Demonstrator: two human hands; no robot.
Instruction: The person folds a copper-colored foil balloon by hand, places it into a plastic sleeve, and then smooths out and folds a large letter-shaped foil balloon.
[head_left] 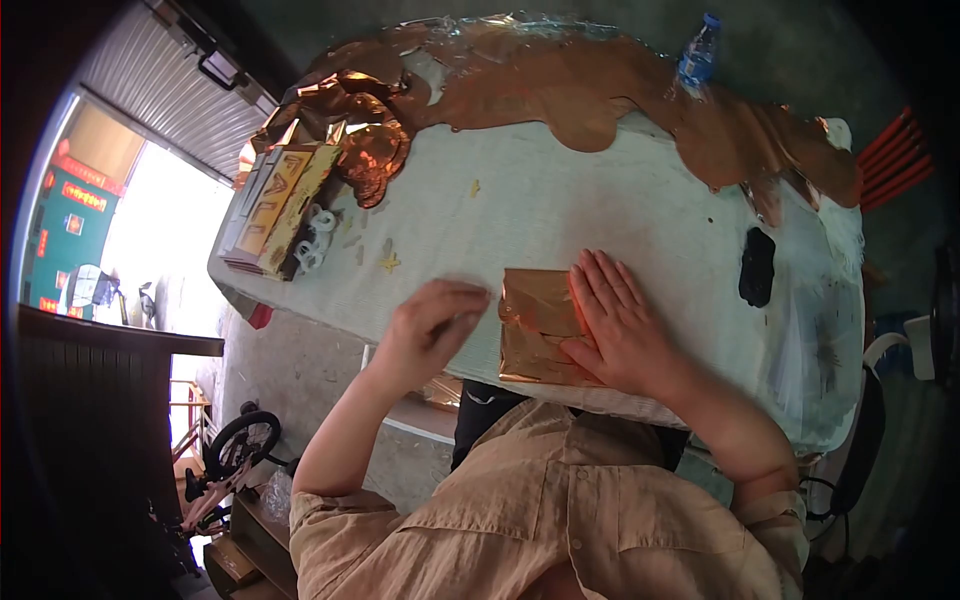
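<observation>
A square packet wrapped in shiny copper-coloured foil (540,335) lies flat at the table's near edge. My right hand (618,325) rests flat on its right side, fingers stretched out and pointing away from me. Just left of the packet, my left hand (435,325) hovers over the table edge with its fingers curled and the thumb near them. Whether anything small sits between those fingers is too hard to make out. The packet's right edge is hidden under my right hand.
Copper foil sheets (500,95) line the far side of the white-covered table (450,220). A stack of printed cards (270,215) stands at the left, beside white rings (315,240). A black object (757,267) lies right; a bottle (698,55) stands at the back.
</observation>
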